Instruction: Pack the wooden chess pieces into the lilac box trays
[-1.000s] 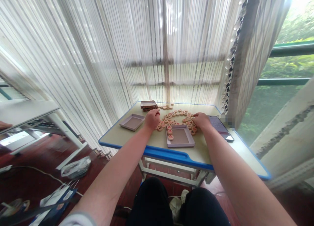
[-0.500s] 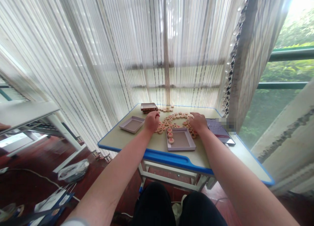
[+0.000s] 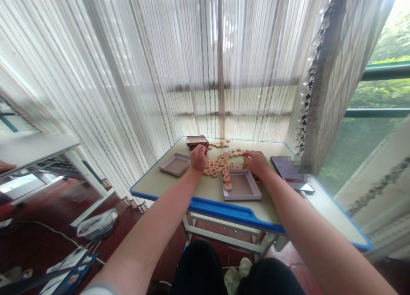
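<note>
My left hand (image 3: 199,158) is closed in a loose fist above the left side of the scattered pieces; what it holds, if anything, is hidden. My right hand (image 3: 255,162) reaches over their right side, thumb and fingertips drawn together at a round piece. The pieces (image 3: 221,162) are pale wooden Chinese chess discs with red or dark marks, spread between my hands. In front of them lies a shallow lilac square tray (image 3: 241,197), with three red-marked discs (image 3: 226,179) lined along its left side.
Another shallow tray (image 3: 174,164) lies on the left of the blue-edged table (image 3: 150,182). A brown box (image 3: 197,140) stands at the back left. On the right is a dark tablet (image 3: 288,171). Another person's hand (image 3: 6,166) rests at a white table far left.
My right fingers have drawn in and down to the pieces from a more stretched pose. My left hand stays closed in nearly the same place. The whole view has shifted slightly.
</note>
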`<act>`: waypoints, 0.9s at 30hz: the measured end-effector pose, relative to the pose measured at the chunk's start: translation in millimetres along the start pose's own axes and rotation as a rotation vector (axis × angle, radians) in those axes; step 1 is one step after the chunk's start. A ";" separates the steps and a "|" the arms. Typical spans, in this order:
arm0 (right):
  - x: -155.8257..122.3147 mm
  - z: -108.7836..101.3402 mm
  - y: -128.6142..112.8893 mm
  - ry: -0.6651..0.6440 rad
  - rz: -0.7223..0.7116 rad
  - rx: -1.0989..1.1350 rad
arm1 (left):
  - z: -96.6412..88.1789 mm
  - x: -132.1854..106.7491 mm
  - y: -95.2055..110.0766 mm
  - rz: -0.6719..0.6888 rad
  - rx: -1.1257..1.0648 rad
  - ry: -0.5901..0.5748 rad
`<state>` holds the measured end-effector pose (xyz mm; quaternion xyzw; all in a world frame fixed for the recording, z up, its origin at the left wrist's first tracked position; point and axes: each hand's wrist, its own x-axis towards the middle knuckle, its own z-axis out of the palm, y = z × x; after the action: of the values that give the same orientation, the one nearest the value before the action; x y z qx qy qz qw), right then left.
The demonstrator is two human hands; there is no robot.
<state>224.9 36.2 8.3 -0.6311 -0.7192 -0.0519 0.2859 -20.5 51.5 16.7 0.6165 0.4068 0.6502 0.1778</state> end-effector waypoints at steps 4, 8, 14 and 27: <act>-2.2 -1.3 -5.0 0.007 -0.046 0.043 | 0.6 1.3 0.3 -0.074 -0.130 0.021; -2.2 -3.1 -18.3 -0.026 -0.088 0.071 | 1.1 0.6 1.6 -0.084 -0.111 0.022; 37.9 5.5 -41.5 -0.195 -0.208 -0.057 | 0.0 0.5 -0.9 -0.026 0.016 0.016; 93.6 26.4 -56.0 -0.462 -0.106 -0.065 | -3.8 1.2 -3.5 0.003 0.158 -0.058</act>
<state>159.5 118.8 47.0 -0.5964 -0.7956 0.0562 0.0901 -25.2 53.3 15.2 0.6479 0.4505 0.5982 0.1391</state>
